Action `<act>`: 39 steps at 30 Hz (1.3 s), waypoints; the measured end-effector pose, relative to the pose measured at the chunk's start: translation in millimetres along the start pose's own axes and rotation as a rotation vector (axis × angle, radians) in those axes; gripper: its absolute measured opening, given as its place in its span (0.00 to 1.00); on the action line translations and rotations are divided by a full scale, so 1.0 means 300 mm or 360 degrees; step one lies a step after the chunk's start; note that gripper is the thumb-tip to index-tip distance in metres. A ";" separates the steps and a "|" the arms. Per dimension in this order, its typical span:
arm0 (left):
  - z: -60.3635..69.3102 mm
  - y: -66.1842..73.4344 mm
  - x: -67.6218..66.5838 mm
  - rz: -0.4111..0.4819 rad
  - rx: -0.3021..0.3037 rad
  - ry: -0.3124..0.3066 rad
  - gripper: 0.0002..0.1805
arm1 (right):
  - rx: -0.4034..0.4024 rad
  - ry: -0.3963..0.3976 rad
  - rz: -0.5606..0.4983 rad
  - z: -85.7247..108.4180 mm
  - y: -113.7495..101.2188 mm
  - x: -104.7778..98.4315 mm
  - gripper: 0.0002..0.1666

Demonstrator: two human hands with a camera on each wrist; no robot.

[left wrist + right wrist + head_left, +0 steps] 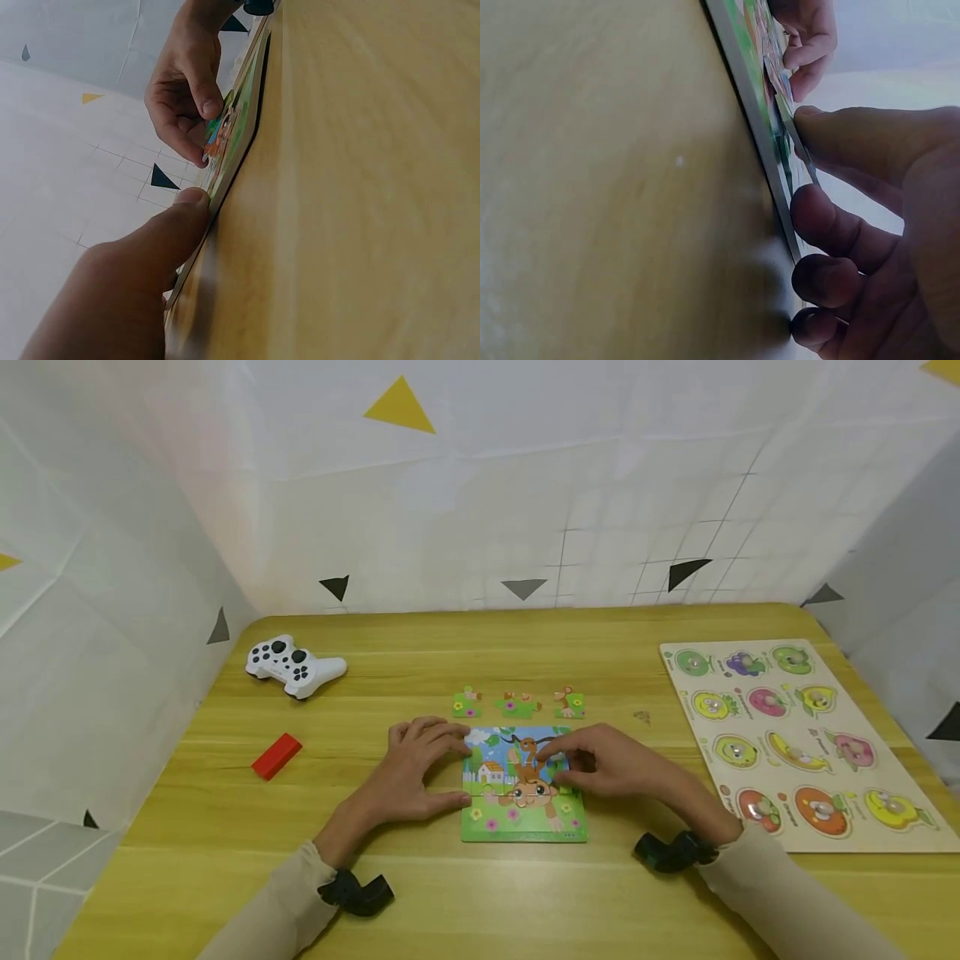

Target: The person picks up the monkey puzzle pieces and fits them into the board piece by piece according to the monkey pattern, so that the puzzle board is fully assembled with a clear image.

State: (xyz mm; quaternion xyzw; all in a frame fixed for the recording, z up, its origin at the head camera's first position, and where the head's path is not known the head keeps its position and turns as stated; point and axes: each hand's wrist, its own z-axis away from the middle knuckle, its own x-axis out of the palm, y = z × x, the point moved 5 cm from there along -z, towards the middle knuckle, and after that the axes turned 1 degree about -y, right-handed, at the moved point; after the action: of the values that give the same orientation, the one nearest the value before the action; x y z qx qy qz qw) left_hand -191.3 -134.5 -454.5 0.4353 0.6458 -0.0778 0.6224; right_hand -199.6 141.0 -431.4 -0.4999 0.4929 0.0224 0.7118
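Observation:
A monkey jigsaw puzzle board (487, 831) with a printed house and flowers lies on the table. My left hand (420, 772) rests along its left edge, thumb low and index finger near the upper corner. In the left wrist view the left thumb (161, 240) touches the board's rim. Over the board's right half, my right hand (618, 764) pinches a puzzle piece (799, 146), which is tilted off the surface in the right wrist view. Above the board lie three loose puzzle pieces: a left one (467, 703), a middle one (519, 705) and a right one (570, 702).
A white game controller (294, 667) lies at the back left, with a red block (277, 757) in front of it. On the right is a wooden fruit peg board (806, 743). White patterned cloth (480, 510) rises behind the table.

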 end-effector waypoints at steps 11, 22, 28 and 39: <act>-0.002 0.004 -0.003 0.0014 -0.0004 0.0013 0.29 | -0.0060 0.0071 0.0081 0.000 -0.016 -0.008 0.16; -0.001 0.003 -0.004 0.0010 -0.0023 -0.0003 0.29 | -0.0121 0.0047 0.0210 -0.005 -0.040 0.014 0.13; 0.000 0.001 0.001 0.0006 -0.0032 -0.0008 0.29 | -0.0082 0.0034 0.0207 -0.005 -0.034 0.019 0.14; -0.001 0.001 0.000 0.0015 -0.0021 0.0008 0.28 | -0.0072 0.0036 0.0190 -0.005 -0.034 0.021 0.13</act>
State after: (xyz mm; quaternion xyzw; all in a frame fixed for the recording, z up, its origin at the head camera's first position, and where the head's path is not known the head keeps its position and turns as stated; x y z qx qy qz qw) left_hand -191.3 -134.1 -454.2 0.4344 0.6458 -0.0694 0.6240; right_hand -192.0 132.1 -429.1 -0.4859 0.5291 0.0703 0.6921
